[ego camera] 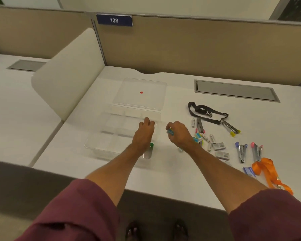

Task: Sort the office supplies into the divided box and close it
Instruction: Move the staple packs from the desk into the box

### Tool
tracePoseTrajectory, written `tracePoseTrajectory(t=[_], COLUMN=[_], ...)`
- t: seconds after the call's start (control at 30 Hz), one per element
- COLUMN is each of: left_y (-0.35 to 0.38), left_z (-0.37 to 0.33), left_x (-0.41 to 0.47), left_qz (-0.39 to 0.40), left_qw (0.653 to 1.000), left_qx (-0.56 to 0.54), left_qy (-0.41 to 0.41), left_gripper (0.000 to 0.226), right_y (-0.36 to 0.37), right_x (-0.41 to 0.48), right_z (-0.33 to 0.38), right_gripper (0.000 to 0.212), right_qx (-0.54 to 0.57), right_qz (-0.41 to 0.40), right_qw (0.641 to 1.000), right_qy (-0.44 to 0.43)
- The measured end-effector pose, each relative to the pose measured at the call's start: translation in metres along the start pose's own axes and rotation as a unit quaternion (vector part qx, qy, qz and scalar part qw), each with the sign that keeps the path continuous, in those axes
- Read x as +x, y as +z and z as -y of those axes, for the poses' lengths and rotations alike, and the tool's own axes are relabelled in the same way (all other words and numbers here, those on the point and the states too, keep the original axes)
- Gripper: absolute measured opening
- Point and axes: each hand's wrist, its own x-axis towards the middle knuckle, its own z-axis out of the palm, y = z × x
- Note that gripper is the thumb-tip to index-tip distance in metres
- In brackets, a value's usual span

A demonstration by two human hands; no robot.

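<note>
The divided box point(97, 145) and its lid point(151, 84) are showing clear glossy plastic; the desk point(172, 171) is looking matt white; staplers point(241, 153) are gleaming metal; lanyards point(268, 171) are looking woven cloth.

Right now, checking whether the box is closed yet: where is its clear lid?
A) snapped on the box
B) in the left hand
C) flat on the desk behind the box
C: the lid lies flat on the desk beyond the open divided box.

Left hand point(145, 131) hangs palm down, fingers loosely curled; right hand point(176, 134) pinches a blue piece point(170, 132).
</note>
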Motion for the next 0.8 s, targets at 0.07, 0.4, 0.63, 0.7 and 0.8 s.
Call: tracePoseTrajectory(t=[0.07, 0.4, 0.63, 0.7, 0.8], left_y=[-0.007, -0.002, 0.011, 0.014, 0.016], left_z=[0.028, 0.119, 0.139, 0.142, 0.144], left_x=[-0.005, -0.031, -0.037, -0.039, -0.042], left_qz=[-0.015, 0.017, 0.080, 0.094, 0.099], left_qw=[1.000, 0.986, 0.979, 0.979, 0.978], left_qx=[0.001, -0.139, -0.165, -0.153, -0.148], left_qy=[-0.006, -0.091, -0.092, -0.096, -0.104], left_gripper=[0.029, 0.020, 0.034, 0.036, 0.040], right_y=[0.010, 0.067, 0.095, 0.102, 0.114], right_x=[0.006, 0.017, 0.018, 0.019, 0.021], right_z=[0.029, 0.127, 0.149, 0.151, 0.151], right_gripper=[0.028, 0.025, 0.027, 0.025, 0.021], right_qx=[0.009, 0.044, 0.038, 0.002, -0.086], right_qz=[-0.001, 0.019, 0.057, 0.058, 0.062], right_qw=[1.000, 0.998, 0.996, 0.997, 0.993], right_qy=[-0.007, -0.046, -0.053, -0.055, -0.050])
